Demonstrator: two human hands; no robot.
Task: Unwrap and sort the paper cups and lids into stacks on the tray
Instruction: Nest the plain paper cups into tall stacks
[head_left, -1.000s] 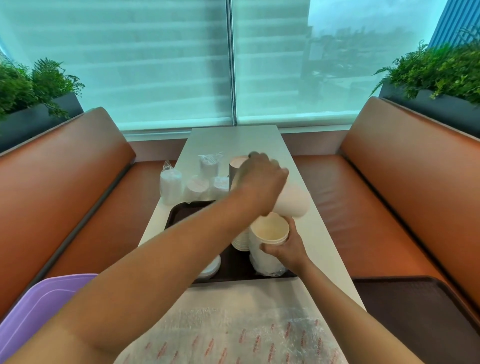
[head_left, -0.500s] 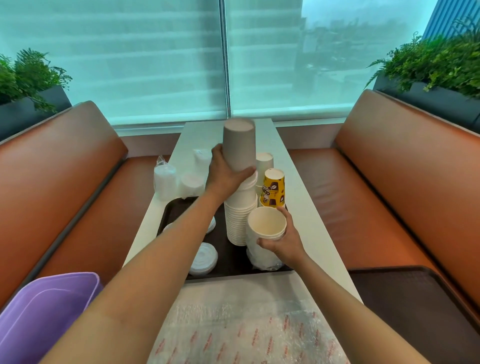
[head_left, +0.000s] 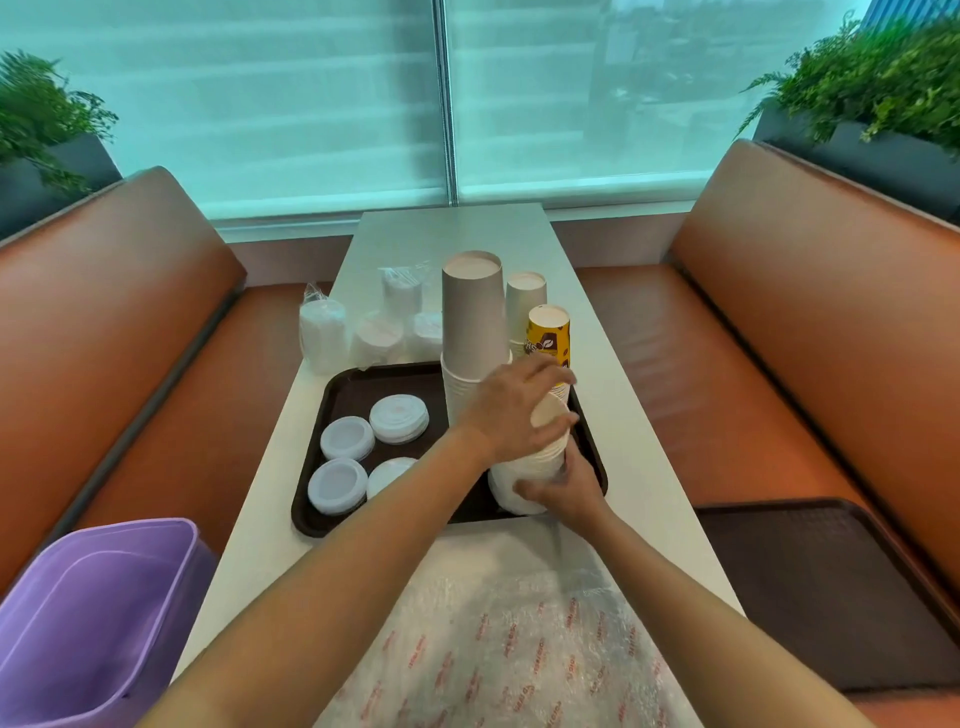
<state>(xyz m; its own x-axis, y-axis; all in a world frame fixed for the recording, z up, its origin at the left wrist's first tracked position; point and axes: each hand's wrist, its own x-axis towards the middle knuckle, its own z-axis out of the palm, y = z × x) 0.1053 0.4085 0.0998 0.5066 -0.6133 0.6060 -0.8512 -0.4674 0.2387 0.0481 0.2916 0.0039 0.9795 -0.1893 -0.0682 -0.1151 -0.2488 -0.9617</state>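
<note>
Cups (head_left: 540, 457) in your nested stack lean upper right at centre frame on the tray (head_left: 332, 395), left hand (head_left: 511, 415) gripping its top, right hand (head_left: 563, 491) its base.

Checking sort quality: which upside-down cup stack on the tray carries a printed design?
The yellow cup stack at the tray's far right corner, printed with brown coffee beans; the tall stack and the shorter stack are plain.

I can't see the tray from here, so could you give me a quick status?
Left hand and right hand both gripping the white cup stack on tray. Tall upside-down stack close behind. Nothing blocking.
</note>
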